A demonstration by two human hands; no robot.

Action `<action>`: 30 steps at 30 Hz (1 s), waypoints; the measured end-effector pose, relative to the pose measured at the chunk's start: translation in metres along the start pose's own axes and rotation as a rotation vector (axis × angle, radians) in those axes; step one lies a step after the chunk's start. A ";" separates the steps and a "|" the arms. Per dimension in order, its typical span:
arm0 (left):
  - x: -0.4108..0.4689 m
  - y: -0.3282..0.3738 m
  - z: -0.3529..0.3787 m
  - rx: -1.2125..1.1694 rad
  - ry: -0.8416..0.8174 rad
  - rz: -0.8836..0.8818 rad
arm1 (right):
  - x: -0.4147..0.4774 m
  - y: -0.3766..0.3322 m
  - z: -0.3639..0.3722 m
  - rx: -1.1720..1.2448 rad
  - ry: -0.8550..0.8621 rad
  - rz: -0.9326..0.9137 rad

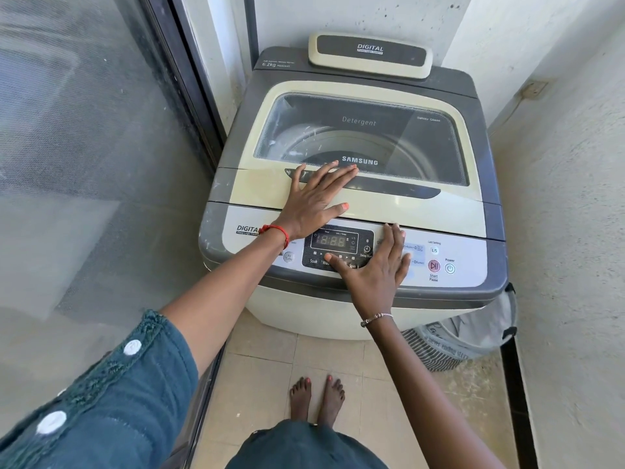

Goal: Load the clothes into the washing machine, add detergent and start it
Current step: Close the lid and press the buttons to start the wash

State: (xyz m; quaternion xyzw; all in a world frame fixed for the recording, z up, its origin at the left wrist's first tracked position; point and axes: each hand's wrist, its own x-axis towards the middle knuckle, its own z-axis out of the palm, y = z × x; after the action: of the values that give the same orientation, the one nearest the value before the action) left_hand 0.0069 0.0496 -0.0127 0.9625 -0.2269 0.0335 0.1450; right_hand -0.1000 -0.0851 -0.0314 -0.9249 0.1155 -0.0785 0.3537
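The left hand (314,201) lies flat on the front edge of the cream plastic lid with its glass window (422,211). Its fingers are straight and spread, the grip apart and holding nothing. The fingertips reach the left end of the dark handle recess (399,190), whose long axis runs left to right along the lid's front.

The lid is down on the cream-and-grey top-loading washing machine (487,184). Through the glass the drum looks bare, though that is hard to tell.

The right hand (375,265) rests palm down on the silver control panel (470,275) at the machine's front edge, grip apart too, thumb on the dark display block. The red round Start/Pause button (434,266) and the blue-ringed power button (449,268) sit just right of its fingers.

At the machine's front right corner, a grey fabric laundry bag with a striped band (473,333) stands on the floor, its contents hidden.

If the lid is to be raised, the left hand is nearer: the recess lies directly ahead of its fingertips.
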 end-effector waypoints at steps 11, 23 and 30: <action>-0.003 0.000 0.002 -0.081 0.057 0.023 | -0.002 -0.007 0.004 -0.019 -0.006 -0.040; -0.014 0.010 -0.006 -0.525 0.081 -0.017 | 0.003 -0.013 0.002 0.117 -0.089 -0.030; -0.026 0.019 -0.001 -0.720 0.063 -0.002 | 0.003 -0.013 0.001 0.144 -0.092 -0.023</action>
State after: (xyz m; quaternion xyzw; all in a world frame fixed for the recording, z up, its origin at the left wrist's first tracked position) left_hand -0.0244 0.0450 -0.0102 0.8485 -0.2187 -0.0189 0.4816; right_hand -0.0950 -0.0758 -0.0229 -0.9009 0.0827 -0.0480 0.4232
